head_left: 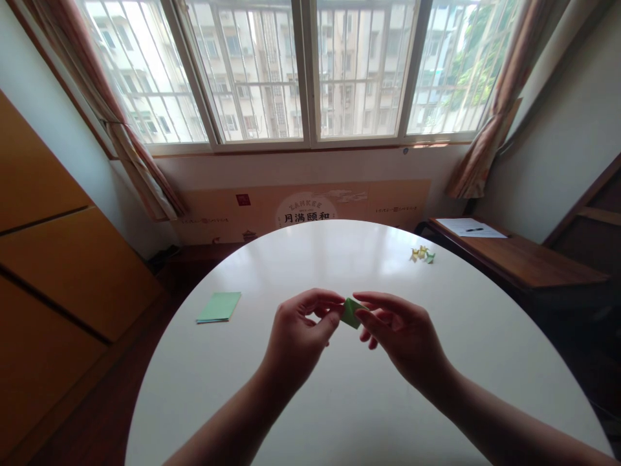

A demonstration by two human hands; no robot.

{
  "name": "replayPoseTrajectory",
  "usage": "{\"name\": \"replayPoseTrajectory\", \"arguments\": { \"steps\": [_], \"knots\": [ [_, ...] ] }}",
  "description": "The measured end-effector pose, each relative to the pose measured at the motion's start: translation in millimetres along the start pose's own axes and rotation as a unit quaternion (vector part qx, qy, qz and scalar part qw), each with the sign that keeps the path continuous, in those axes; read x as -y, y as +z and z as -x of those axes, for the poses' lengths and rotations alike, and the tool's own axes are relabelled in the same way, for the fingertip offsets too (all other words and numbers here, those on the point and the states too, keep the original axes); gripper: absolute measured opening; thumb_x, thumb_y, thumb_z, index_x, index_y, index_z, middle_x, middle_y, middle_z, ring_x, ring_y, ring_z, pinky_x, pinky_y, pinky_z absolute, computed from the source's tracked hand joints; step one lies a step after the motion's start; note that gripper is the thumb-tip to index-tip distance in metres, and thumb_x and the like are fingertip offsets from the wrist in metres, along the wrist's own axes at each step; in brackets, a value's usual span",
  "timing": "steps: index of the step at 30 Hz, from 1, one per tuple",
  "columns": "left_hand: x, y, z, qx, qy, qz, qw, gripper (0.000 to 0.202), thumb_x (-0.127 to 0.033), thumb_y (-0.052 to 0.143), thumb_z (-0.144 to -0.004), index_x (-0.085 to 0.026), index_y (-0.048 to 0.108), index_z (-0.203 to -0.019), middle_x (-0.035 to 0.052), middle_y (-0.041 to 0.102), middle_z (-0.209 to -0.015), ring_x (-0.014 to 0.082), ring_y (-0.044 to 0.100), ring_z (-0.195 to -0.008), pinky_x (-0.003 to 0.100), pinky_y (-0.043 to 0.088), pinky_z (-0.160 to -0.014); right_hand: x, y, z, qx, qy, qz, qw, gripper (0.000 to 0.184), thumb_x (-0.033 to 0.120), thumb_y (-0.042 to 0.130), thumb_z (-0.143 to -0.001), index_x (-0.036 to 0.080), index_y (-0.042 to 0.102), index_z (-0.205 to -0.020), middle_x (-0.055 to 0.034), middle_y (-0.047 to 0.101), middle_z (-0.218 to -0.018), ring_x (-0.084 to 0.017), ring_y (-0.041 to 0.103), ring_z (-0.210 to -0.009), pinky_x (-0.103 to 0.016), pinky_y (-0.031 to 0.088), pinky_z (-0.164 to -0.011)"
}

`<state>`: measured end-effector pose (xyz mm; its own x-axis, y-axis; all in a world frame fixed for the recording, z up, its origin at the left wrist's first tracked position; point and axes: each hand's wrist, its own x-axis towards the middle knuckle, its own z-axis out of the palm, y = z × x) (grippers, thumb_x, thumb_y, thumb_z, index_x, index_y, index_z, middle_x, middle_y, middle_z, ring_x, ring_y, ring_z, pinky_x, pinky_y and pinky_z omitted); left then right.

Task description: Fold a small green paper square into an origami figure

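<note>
A small folded piece of green paper (351,313) is held up above the white round table (310,401), between my two hands. My left hand (305,323) pinches its left edge between thumb and fingers. On the other side, my right hand (395,323) grips the right corner with thumb and forefinger, its remaining fingers curled beneath. The paper shows a diamond-like outline with a crease; its far side is hidden from me.
A stack of square paper (219,307), green on top, lies on the table's left. Several small folded paper figures (422,253), yellow and green, sit at the far right. Beyond stands a wooden side desk (538,259) with a white sheet (466,226) and a pen (474,230).
</note>
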<state>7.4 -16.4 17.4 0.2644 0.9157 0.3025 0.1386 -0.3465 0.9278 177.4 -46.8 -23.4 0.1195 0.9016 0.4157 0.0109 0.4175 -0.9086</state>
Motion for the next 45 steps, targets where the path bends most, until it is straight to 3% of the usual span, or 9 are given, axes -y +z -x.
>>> {"name": "replayPoseTrajectory", "arguments": {
  "steps": [16,29,45],
  "knots": [
    [0.4,0.5,0.1,-0.001,0.003,0.012,1.000,0.014,-0.017,0.066,-0.077,-0.015,0.077,-0.085,0.0054,0.076,-0.077,0.0179,0.067,-0.064,0.025,0.056,-0.050,1.1,1.9,-1.8,-0.006,-0.013,0.013,1.000,0.015,0.030,0.075,-0.084,0.024,0.078,-0.098,-0.0025,0.073,-0.068,-0.016,0.067,-0.052,-0.024,0.055,-0.043],
    [2.3,2.0,0.9,0.001,0.002,0.049,0.999,0.010,-0.023,0.074,-0.077,-0.014,0.074,-0.079,0.0054,0.074,-0.072,0.0189,0.068,-0.064,0.028,0.060,-0.054,1.7,6.1,-0.1,-0.008,-0.010,0.004,1.000,0.014,0.030,0.075,-0.084,0.024,0.079,-0.096,-0.0057,0.075,-0.080,-0.018,0.068,-0.056,-0.026,0.055,-0.043],
    [3.0,2.3,0.3,0.003,0.001,0.097,0.995,0.005,-0.018,0.074,-0.075,-0.013,0.073,-0.076,0.0046,0.074,-0.068,0.0182,0.070,-0.061,0.027,0.060,-0.054,4.4,6.4,2.3,0.005,-0.005,-0.036,0.999,0.011,0.029,0.075,-0.084,0.025,0.080,-0.093,-0.0055,0.076,-0.081,-0.019,0.070,-0.062,-0.027,0.056,-0.046]
  ]
}}
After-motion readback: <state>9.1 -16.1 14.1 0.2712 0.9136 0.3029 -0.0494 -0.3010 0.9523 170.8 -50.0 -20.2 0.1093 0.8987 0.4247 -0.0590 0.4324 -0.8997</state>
